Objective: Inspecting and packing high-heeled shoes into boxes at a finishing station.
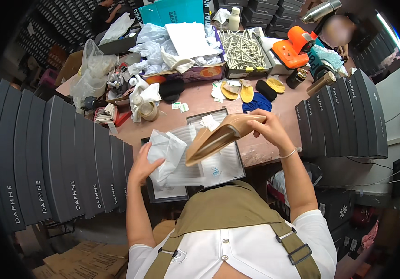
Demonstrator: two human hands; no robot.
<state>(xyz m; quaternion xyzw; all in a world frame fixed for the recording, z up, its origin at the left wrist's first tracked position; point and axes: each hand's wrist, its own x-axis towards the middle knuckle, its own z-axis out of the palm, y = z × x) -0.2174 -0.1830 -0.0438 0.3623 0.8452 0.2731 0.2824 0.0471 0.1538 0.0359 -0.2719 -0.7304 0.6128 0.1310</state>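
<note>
We see a tan shoe (218,137) held sole-side toward us, tilted with its toe low and to the left, above the open shoe box (240,160). Just left of the shoe, a crumpled wad of white tissue paper (165,156) hangs over the box.

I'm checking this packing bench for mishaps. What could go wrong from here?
The right hand grips the tan shoe only at its heel end, tilted above the open box; it might slip and scuff. The left hand bunches white tissue paper, which could tear. The box overhangs the table edge and could tip if bumped.
</note>
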